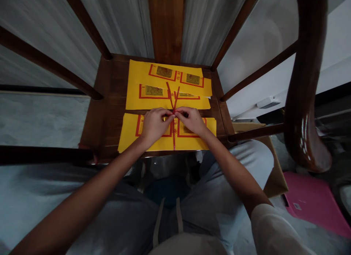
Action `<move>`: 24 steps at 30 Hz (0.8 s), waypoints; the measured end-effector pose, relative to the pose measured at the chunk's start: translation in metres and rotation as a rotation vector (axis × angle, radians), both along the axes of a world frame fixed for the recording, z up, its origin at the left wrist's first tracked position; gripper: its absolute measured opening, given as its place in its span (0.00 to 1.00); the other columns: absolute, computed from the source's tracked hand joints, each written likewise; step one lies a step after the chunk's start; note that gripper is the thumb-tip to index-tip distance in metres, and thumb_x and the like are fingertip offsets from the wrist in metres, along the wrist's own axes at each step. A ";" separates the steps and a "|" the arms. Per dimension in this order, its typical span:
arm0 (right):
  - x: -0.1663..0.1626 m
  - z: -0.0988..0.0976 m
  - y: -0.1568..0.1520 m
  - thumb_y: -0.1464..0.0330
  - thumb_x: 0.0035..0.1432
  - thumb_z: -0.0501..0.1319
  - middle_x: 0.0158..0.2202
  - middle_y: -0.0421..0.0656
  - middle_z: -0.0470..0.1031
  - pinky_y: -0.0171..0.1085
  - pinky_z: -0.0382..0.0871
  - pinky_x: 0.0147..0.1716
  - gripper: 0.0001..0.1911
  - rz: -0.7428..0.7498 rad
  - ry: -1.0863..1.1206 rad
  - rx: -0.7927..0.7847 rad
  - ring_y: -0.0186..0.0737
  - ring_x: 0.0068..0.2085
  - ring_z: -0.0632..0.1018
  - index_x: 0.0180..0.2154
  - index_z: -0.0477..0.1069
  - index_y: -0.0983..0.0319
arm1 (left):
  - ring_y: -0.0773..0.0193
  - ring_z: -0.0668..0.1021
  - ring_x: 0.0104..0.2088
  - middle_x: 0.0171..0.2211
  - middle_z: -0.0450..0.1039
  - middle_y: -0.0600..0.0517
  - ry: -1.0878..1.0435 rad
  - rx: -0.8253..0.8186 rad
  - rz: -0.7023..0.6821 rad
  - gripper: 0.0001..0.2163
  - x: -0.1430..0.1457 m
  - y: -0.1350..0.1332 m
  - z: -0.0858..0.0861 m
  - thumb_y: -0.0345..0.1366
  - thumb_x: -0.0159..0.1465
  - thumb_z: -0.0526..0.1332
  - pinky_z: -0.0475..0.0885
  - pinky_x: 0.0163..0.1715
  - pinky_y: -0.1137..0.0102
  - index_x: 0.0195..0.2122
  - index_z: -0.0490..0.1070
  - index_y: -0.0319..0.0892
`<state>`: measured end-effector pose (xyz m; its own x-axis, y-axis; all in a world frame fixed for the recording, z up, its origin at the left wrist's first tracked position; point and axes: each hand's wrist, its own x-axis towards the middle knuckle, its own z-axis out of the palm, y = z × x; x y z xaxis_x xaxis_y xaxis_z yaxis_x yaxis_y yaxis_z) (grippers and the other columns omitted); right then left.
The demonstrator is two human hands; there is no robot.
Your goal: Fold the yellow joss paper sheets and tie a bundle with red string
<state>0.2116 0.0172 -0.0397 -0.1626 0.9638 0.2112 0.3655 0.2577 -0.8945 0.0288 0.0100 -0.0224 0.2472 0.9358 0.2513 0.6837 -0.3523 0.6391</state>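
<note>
Three stacks of yellow paper with red-framed prints lie on a dark wooden chair seat point(109, 101). The nearest stack point(128, 134) lies under both hands. My left hand point(154, 124) and my right hand point(192, 120) meet at its middle, fingers pinched on a thin red string point(173, 96). The string runs down across the stack, and its two loose ends cross and reach up over the middle stack point(134, 98). A third stack point(142, 70) lies at the back of the seat.
The chair's curved armrest point(304, 101) rises at the right, and dark rails cross at the left and back. My knees in light trousers sit under the seat's front edge. A cardboard box point(274, 174) and a pink folder point(315, 204) lie on the floor at right.
</note>
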 end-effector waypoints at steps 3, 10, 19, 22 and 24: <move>0.000 -0.005 0.002 0.66 0.61 0.65 0.35 0.41 0.85 0.37 0.75 0.39 0.07 -0.029 0.060 -0.032 0.39 0.35 0.83 0.38 0.81 0.61 | 0.52 0.83 0.41 0.38 0.85 0.48 -0.013 0.027 0.003 0.08 0.001 -0.001 -0.001 0.40 0.68 0.65 0.73 0.44 0.59 0.38 0.83 0.45; -0.001 -0.012 0.004 0.67 0.63 0.63 0.33 0.40 0.83 0.36 0.73 0.39 0.07 0.002 0.005 -0.035 0.39 0.35 0.81 0.37 0.80 0.60 | 0.54 0.85 0.41 0.38 0.85 0.51 -0.170 0.005 0.013 0.06 0.000 -0.005 -0.001 0.36 0.66 0.68 0.74 0.46 0.61 0.43 0.79 0.46; 0.009 0.005 0.003 0.58 0.66 0.63 0.35 0.42 0.81 0.38 0.71 0.41 0.14 0.160 -0.037 0.014 0.41 0.38 0.79 0.33 0.80 0.59 | 0.57 0.85 0.41 0.41 0.84 0.51 -0.229 -0.029 0.065 0.15 0.000 -0.006 -0.006 0.38 0.64 0.71 0.75 0.44 0.63 0.50 0.71 0.46; 0.007 0.006 0.003 0.52 0.68 0.60 0.30 0.40 0.79 0.37 0.69 0.37 0.21 0.120 -0.037 -0.034 0.39 0.34 0.77 0.31 0.79 0.59 | 0.53 0.84 0.43 0.42 0.85 0.49 -0.116 0.011 0.016 0.07 0.000 -0.005 -0.004 0.40 0.66 0.69 0.74 0.48 0.59 0.43 0.77 0.45; 0.004 0.005 0.003 0.52 0.68 0.60 0.30 0.39 0.79 0.36 0.69 0.37 0.22 0.086 -0.034 -0.067 0.39 0.34 0.77 0.32 0.79 0.60 | 0.51 0.84 0.43 0.41 0.85 0.48 -0.069 0.019 0.021 0.06 0.000 -0.005 -0.003 0.41 0.67 0.68 0.74 0.49 0.57 0.40 0.80 0.45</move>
<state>0.2157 0.0200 -0.0349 -0.2511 0.9577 0.1402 0.3746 0.2297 -0.8983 0.0288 0.0050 -0.0257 0.2095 0.9355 0.2847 0.6458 -0.3510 0.6780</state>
